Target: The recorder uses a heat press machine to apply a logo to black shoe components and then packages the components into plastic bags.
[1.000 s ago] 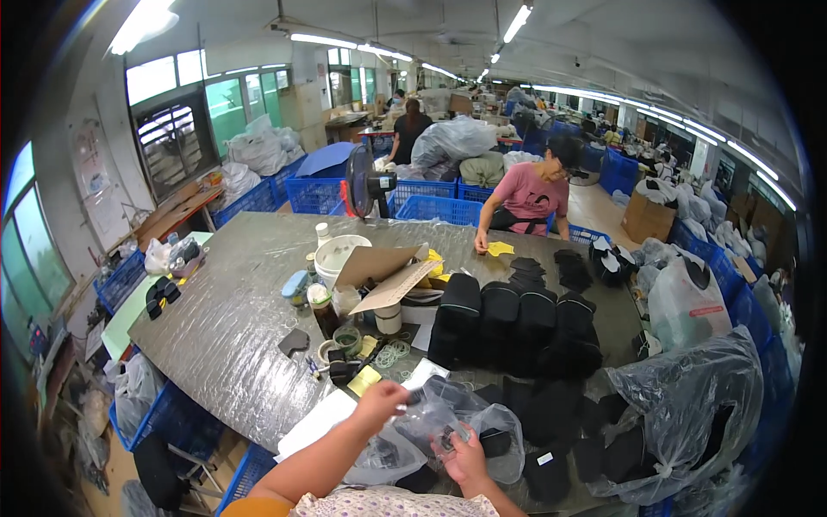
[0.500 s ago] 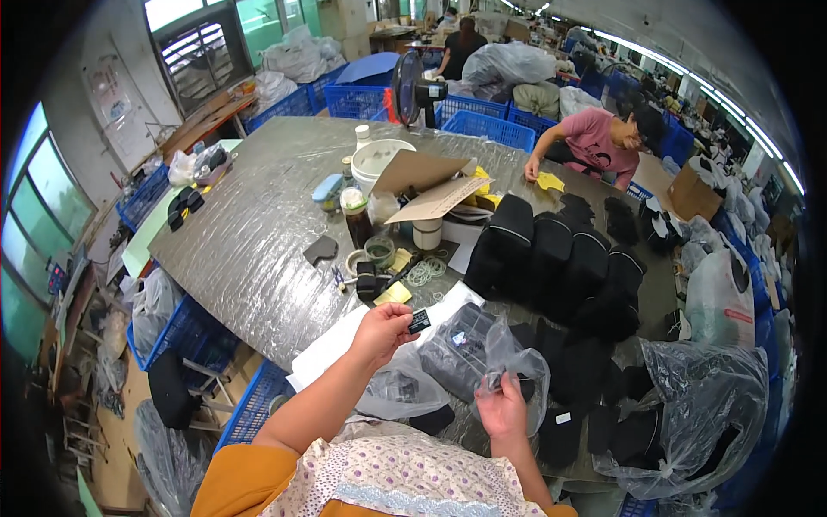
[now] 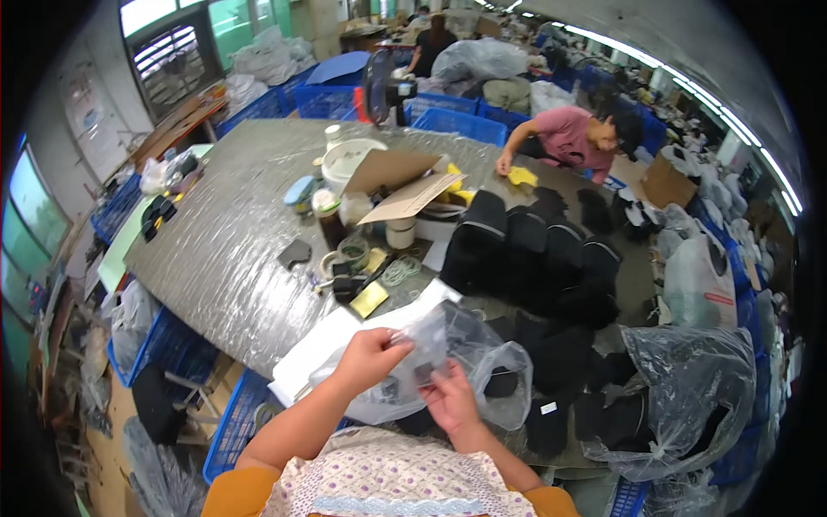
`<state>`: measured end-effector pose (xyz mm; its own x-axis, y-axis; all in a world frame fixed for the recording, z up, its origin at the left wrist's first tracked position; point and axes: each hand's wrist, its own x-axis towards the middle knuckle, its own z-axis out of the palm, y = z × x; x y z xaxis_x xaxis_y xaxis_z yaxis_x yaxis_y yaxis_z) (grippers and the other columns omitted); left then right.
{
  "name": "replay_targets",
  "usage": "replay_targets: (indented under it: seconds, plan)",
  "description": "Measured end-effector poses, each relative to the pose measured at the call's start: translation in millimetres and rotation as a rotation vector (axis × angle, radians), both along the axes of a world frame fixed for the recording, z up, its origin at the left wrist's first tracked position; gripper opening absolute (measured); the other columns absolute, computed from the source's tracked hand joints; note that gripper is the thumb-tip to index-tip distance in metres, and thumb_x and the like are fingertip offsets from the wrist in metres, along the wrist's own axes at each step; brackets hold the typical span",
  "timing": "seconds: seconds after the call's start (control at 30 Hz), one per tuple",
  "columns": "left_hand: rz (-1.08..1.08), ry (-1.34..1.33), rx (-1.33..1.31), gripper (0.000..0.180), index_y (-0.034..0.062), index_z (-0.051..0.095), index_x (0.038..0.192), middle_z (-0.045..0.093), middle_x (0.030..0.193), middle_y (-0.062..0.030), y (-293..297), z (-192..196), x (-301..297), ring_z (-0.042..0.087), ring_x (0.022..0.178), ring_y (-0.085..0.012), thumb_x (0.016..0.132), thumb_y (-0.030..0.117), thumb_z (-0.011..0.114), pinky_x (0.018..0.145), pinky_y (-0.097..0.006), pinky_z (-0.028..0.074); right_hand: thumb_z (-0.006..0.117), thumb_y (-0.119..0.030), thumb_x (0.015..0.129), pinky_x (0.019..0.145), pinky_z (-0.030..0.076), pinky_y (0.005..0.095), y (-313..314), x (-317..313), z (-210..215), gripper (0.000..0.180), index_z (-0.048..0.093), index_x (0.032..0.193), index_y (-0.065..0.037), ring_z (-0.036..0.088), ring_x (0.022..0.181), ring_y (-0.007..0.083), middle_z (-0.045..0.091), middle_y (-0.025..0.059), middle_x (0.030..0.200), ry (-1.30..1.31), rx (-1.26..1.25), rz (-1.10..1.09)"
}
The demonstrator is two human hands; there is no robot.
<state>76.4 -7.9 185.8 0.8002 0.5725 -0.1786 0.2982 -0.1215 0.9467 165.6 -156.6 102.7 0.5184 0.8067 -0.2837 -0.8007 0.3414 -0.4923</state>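
Observation:
My left hand [image 3: 372,360] is closed in a pinch on the edge of a clear plastic bag [image 3: 448,332], near the front edge of the table. Lower and to the right, my right hand [image 3: 451,398] has its fingers bent against the same bag. A small dark square piece [image 3: 423,373] shows at its fingertips; whether it lies inside the bag or behind the film I cannot tell. The bag is raised and crumpled between my hands, above a white sheet [image 3: 323,349]. Black padded pieces [image 3: 551,353] lie just right of the bag.
A row of stuffed black pieces [image 3: 525,250] stands at the right. Beyond my hands are a white bucket [image 3: 336,177], cardboard [image 3: 413,196], a tape roll [image 3: 353,252] and a yellow pad [image 3: 369,299]. A co-worker in pink [image 3: 564,138] handles a yellow piece [image 3: 522,177]. A big plastic bag [image 3: 689,396] lies at right.
My left hand has come down toward the bag, and the small black label it held up no longer shows there. The bag is lifted between both hands; my right hand has moved left.

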Motion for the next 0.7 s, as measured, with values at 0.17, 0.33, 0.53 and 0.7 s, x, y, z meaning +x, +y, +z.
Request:
replay_targets:
  seconds: [0.17,0.33,0.53,0.7]
  plan:
    - [-0.250,-0.133,0.137,0.008,0.0032,0.066,0.078,0.059,0.067,-0.0010,-13.5,38.7,-8.2,0.055,0.064,-0.0068,0.072,0.007,0.069,0.059,-0.023,0.044,0.068,-0.012,0.079,0.090,0.039,0.0296,-1.4,9.3,15.4,0.051,0.036,0.119,-0.005,0.043,0.112,0.0183,0.049,0.0091,0.118,-0.434,0.101,0.007]
    - [-0.205,-0.069,0.236,0.008,0.0024,0.066,0.077,0.059,0.069,0.0001,-13.6,30.0,-3.6,0.055,0.063,-0.0091,0.071,0.006,0.070,0.059,-0.024,0.044,0.063,-0.006,0.081,0.084,0.043,0.0273,-7.9,21.4,26.1,0.020,0.053,0.099,-0.003,0.055,0.094,0.0149,0.058,0.0105,0.101,-0.689,0.092,-0.202]
    - [-0.195,-0.413,0.175,0.009,0.0025,0.065,0.080,0.056,0.069,-0.0011,-13.4,19.3,-0.7,0.046,0.058,-0.0068,0.073,0.006,0.069,0.051,-0.022,0.037,0.057,-0.002,0.085,0.075,0.044,0.0226,-19.6,13.9,53.2,0.004,0.054,0.085,-0.003,0.055,0.081,0.0083,0.059,0.0029,0.087,-0.754,0.063,-0.274]
    - [-0.184,-0.304,0.314,0.007,0.0017,0.063,0.076,0.059,0.071,-0.0047,-20.4,21.7,-6.3,0.049,0.059,-0.0100,0.073,0.004,0.068,0.052,-0.023,0.039,0.064,-0.004,0.080,0.067,0.043,0.0224,-35.1,13.6,68.4,0.010,0.060,0.089,-0.001,0.055,0.077,0.0096,0.061,0.0047,0.085,-0.956,-0.152,-0.047]
